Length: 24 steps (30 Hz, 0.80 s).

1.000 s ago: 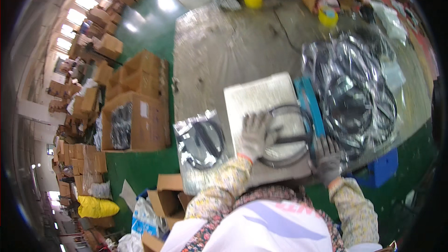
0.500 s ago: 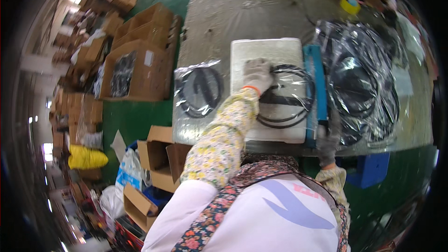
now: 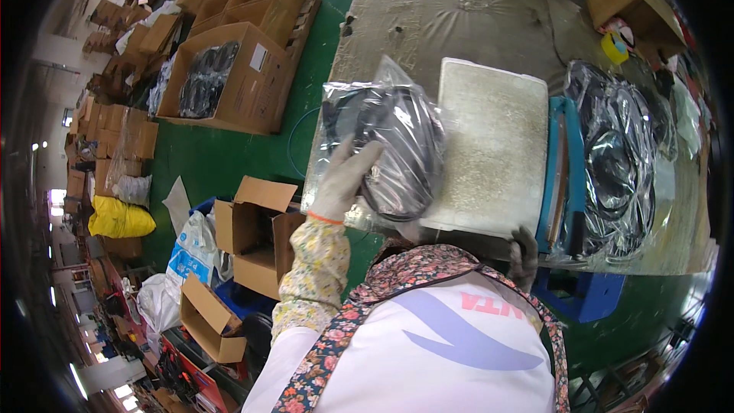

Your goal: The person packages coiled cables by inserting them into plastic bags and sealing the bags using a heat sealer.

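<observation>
My left hand (image 3: pixel 344 180), in a pale glove, grips the near left part of a clear bag holding a black coil of cable or hose (image 3: pixel 409 160). This bagged coil lies over another bagged coil (image 3: pixel 340 111) at the table's left side. Right of it, a white slab (image 3: pixel 493 145) has its worn top bare. Along the slab's right side stands a teal bar-shaped device (image 3: pixel 562 176), looking like a bag sealer. Close to the slab's near right corner, my right hand (image 3: pixel 524 256), in a dark glove, has loosely parted fingers and nothing visible in them.
A pile of bagged black coils (image 3: pixel 612 160) lies right of the teal device. The table (image 3: pixel 436 8) has a brown box (image 3: pixel 638 8) at its far right. Open cartons (image 3: pixel 256 241) stand on the floor to the left, and a blue bin (image 3: pixel 585 294) sits below the near edge.
My left hand has carried the bagged coil leftward off the white slab onto the other bag. My right hand has come away from the teal device toward me. The view has shifted.
</observation>
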Tool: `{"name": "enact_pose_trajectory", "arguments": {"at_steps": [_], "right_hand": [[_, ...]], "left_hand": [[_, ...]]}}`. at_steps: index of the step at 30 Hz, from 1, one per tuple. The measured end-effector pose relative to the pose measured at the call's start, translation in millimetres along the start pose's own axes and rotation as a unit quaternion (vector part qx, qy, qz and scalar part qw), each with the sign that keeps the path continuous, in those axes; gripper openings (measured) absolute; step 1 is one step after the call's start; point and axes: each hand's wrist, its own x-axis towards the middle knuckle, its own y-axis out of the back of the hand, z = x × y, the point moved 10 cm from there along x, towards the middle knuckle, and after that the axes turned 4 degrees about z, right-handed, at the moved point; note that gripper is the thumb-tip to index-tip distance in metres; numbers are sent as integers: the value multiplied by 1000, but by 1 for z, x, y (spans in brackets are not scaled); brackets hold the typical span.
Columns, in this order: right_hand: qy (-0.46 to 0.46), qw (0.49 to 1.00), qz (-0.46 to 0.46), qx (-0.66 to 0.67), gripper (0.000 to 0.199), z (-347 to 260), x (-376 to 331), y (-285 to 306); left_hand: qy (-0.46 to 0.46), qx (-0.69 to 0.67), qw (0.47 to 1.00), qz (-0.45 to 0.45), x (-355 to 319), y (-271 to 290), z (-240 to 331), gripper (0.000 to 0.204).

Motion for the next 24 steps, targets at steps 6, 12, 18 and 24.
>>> {"name": "enact_pose_trajectory", "arguments": {"at_steps": [6, 12, 18, 24], "right_hand": [[133, 980, -128, -69, 40, -79, 64, -148], [110, 966, -191, -138, 49, -65, 96, -244], [109, 919, -220, -310, 64, -39, 101, -282], [234, 812, -207, -492, 70, -33, 149, -345]], "left_hand": [[-110, 299, 948, 5, 21, 26, 66, 73], [31, 429, 892, -139, 77, -33, -37, 79], [-191, 429, 848, -245, 59, -34, -64, 62], [-423, 582, 694, 7, 103, 10, -4, 58]]}}
